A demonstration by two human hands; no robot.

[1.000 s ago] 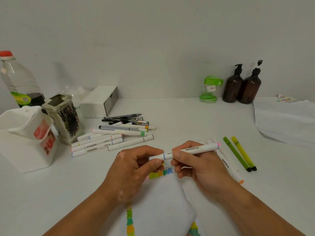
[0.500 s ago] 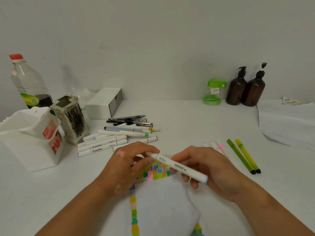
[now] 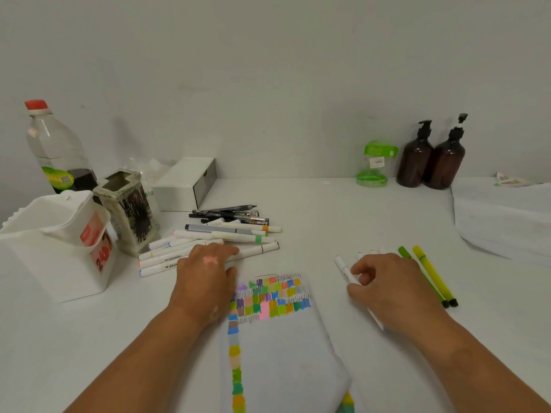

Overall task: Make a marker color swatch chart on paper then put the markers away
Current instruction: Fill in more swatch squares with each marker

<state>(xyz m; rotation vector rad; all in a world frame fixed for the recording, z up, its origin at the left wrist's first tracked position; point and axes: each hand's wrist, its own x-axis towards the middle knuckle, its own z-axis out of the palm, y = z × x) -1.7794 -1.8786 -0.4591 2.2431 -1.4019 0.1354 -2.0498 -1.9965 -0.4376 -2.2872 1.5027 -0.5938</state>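
1. The white sheet of paper (image 3: 283, 347) lies at lower centre, between the two hands, which are well apart. A grid of coloured swatches (image 3: 269, 296) fills its top and a column of them runs down its left edge. The chart looks largely done, though I cannot tell whether more colours are due.
2. Right of centre, the right hand (image 3: 387, 290) pinches a slim white marker (image 3: 343, 268) between thumb and curled fingers, low over the table and beside two green felt pens (image 3: 429, 275).
3. Left of centre, the left hand (image 3: 205, 272) lies with its fingers stretched out, touching a loose heap of white-barrelled markers (image 3: 226, 234). It grips nothing.
4. Putting away seems hardly begun. The markers lie loose, and no markers stick out of the white plastic caddy (image 3: 53, 242) or the patterned square pen pot (image 3: 128, 210) at the left.
5. The plain white tabletop (image 3: 328, 210) meets a bare pale wall (image 3: 268, 84). Along the back stand a red-capped clear bottle (image 3: 56, 147), a white drawer box (image 3: 187, 183) and two brown pump bottles (image 3: 429, 162).
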